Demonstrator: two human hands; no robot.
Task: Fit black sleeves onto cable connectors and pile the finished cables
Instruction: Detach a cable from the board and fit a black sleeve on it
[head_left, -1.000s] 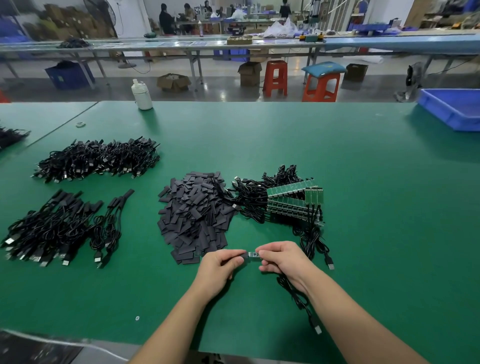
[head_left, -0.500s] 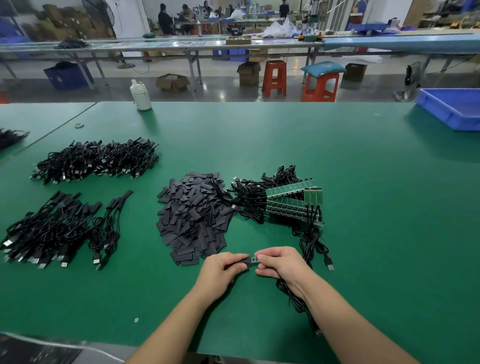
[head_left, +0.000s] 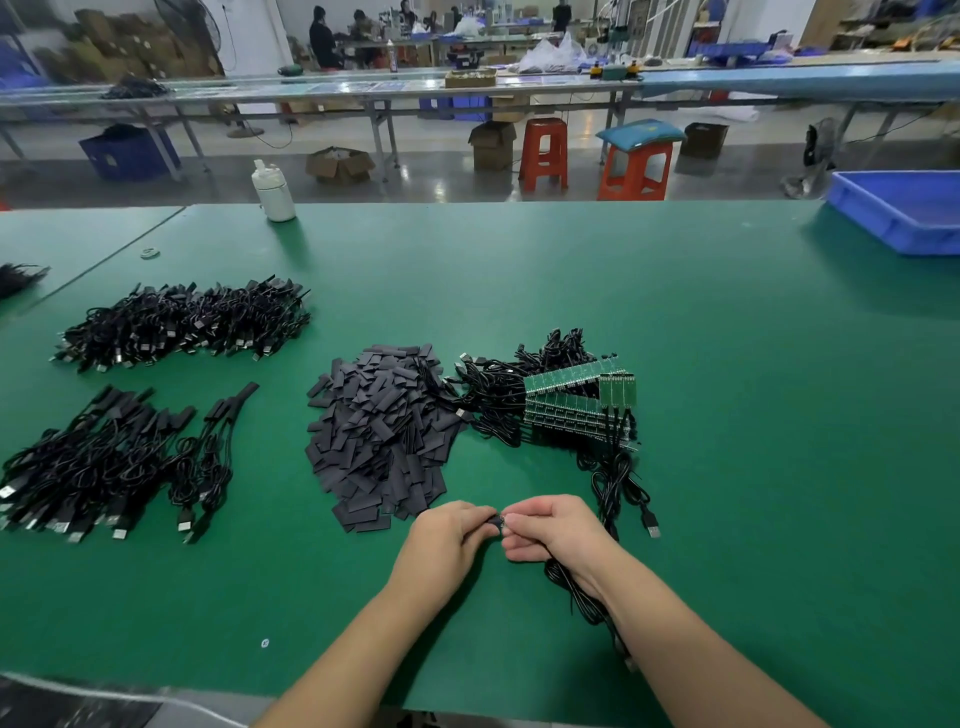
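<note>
Just in front of the heap of flat black sleeve pieces (head_left: 382, 431), at its near edge, the person's two hands meet over the green mat-covered table (head_left: 727, 415). The left hand (head_left: 447, 535) has its fingers curled, thumb and forefinger pinching a short black sleeve (head_left: 497, 522) of which only the end shows between the hands. The right hand (head_left: 558, 527) is curled too, its fingertips pinching the small connector end right against that sleeve; how far the sleeve is on cannot be told. From under the right hand a thin black cable (head_left: 576, 597) trails toward the near edge of the table, beneath the wrist.

Directly right of the sleeve heap lies a tangle of black cables with narrow green circuit-board connectors (head_left: 571, 400). Well to the left of the heap sits a pile of black cables with sleeved ends (head_left: 98, 462), and beyond that pile a second black cable bundle (head_left: 182, 322). Far beyond the heap, at the table's back edge, a white plastic bottle (head_left: 273, 193) stands upright. A blue plastic bin (head_left: 898, 215) rests at the far right corner.
</note>
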